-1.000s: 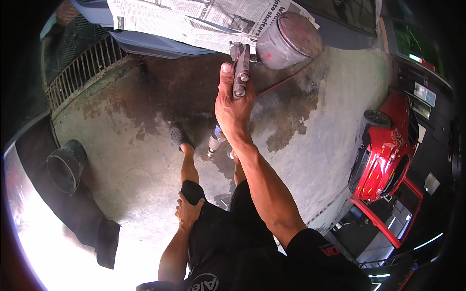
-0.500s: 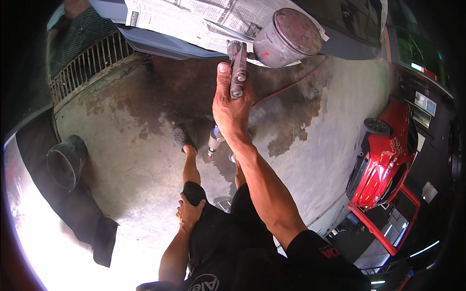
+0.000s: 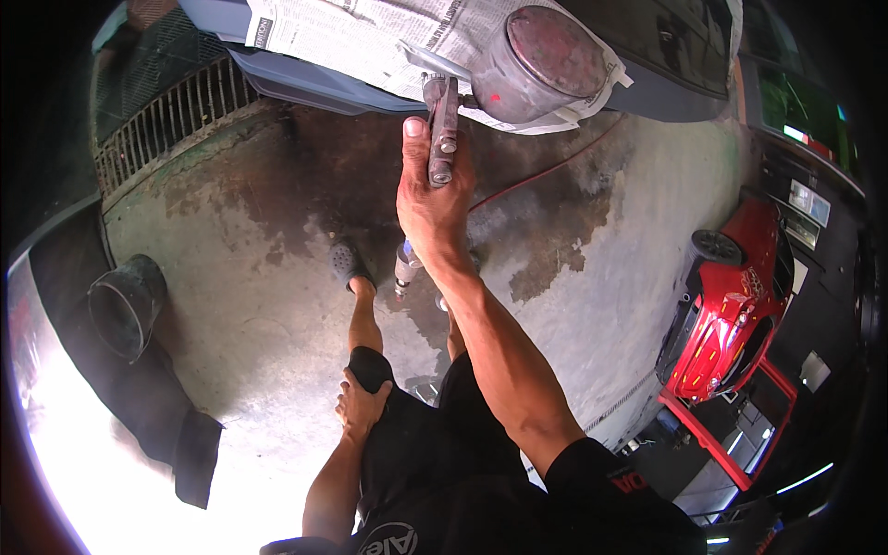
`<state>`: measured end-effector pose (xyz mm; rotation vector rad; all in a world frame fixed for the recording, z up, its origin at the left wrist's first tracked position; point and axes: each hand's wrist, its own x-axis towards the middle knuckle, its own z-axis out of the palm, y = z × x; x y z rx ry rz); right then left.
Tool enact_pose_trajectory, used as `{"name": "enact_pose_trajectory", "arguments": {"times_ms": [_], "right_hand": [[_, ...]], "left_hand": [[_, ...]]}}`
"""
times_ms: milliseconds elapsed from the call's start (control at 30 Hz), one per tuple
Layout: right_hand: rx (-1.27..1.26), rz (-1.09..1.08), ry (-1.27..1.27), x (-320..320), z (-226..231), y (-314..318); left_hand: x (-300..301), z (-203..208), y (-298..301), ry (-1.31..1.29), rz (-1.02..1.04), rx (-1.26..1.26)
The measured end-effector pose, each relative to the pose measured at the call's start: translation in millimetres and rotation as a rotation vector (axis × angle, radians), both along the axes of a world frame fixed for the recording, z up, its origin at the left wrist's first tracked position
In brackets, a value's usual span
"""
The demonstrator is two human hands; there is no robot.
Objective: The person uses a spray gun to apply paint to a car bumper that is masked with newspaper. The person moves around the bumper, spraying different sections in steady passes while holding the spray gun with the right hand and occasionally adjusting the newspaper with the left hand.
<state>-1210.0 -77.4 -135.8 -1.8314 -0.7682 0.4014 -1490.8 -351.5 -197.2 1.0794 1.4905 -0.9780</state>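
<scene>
My right hand (image 3: pixel 433 205) is wrapped around the handle of a spray gun (image 3: pixel 442 139), its thumb lying along the side. A round paint cup (image 3: pixel 541 67), stained with dull red paint, sits on the gun's right side. Beyond the gun, a blue-grey car body panel (image 3: pixel 310 85) is partly covered with newspaper (image 3: pixel 356 37). The gun's front end overlaps the newspaper in view; whether they touch I cannot tell. My left hand (image 3: pixel 359 405) rests on my bent left knee with its fingers spread, holding nothing. The right hand's fingertips are mostly hidden behind the handle.
A red hose (image 3: pixel 546 168) trails over the stained concrete floor (image 3: pixel 592 305). Between my feet stands a small blue and silver fitting (image 3: pixel 404 268). At left lies a dark bucket (image 3: pixel 128 308) near a floor grate (image 3: pixel 176 120). A red car (image 3: pixel 731 314) is parked at right.
My right hand and the spray gun have shifted slightly left and a little farther away, cup included. My left hand has stayed on the knee.
</scene>
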Motion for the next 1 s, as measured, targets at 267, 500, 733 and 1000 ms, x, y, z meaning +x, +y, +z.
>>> {"name": "enact_pose_trajectory", "arguments": {"times_ms": [267,500,733,1000], "right_hand": [[-0.028,-0.098,0.013,13.3,-5.7,-19.4],[-0.03,-0.117,0.006,21.8,-5.6,-31.6],[-0.016,-0.117,0.025,22.5,-5.1,-35.2],[-0.025,-0.003,0.142,4.7,1.8,-38.3]], "left_hand": [[-0.4,-0.1,-1.4,-0.005,-0.019,0.003],[-2.1,-3.6,-4.5,-0.006,-0.048,0.022],[1.5,-0.6,-1.5,-0.003,-0.043,0.001],[4.1,2.0,-3.7,-0.005,-0.038,0.017]]}}
